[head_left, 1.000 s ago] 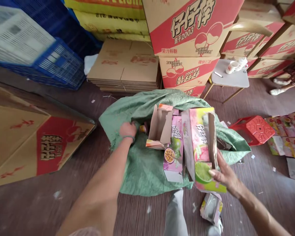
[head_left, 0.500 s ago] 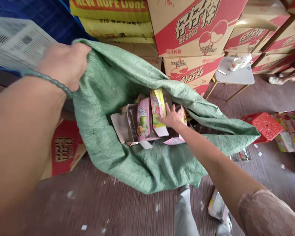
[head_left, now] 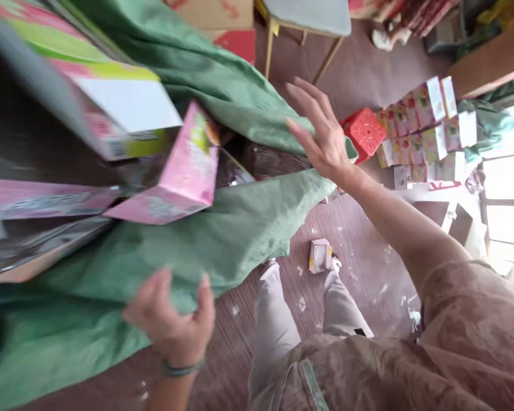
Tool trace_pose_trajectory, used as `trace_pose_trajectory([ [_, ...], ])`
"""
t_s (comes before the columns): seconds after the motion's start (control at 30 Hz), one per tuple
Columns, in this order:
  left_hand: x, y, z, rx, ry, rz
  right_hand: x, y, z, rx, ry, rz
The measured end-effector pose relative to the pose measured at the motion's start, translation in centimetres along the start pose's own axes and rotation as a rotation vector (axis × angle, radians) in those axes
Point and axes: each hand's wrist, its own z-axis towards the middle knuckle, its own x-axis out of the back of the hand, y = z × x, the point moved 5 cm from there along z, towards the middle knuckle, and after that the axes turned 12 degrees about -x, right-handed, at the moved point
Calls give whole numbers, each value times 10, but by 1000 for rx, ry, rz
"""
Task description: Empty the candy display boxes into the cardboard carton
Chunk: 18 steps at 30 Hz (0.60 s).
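A large green woven sack (head_left: 261,211) fills the left half of the view, its mouth spread wide. Inside lie several boxes, among them a pink box (head_left: 188,171) and a yellow-green box (head_left: 124,103) with a white flap, the latter smeared by motion. My left hand (head_left: 175,319) is just in front of the sack's near side, fingers apart and holding nothing. Over the narrow right end of the sack's mouth, my right hand (head_left: 321,131) is spread open; whether it touches the cloth I cannot tell.
A red plastic stool (head_left: 364,134) stands beyond the sack's right end, with rows of colourful boxes (head_left: 415,128) behind it. A small box (head_left: 320,255) lies on the floor by my foot. A grey-topped chair (head_left: 308,17) is at the back, near another person's foot (head_left: 382,40).
My left hand has let go of the sack's rim and come down in front. My right hand has left the boxes and moved right. The view has swung right.
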Motion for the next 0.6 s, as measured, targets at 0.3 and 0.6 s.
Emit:
trace_pose_trajectory([
  [0.3, -215, 63, -207, -205, -690, 45, -78, 401, -380, -1365, -265, -243],
  [0.6, -273, 17, -357, 48, -1010, 388, -318, 546, -618, -1508, -673, 74],
])
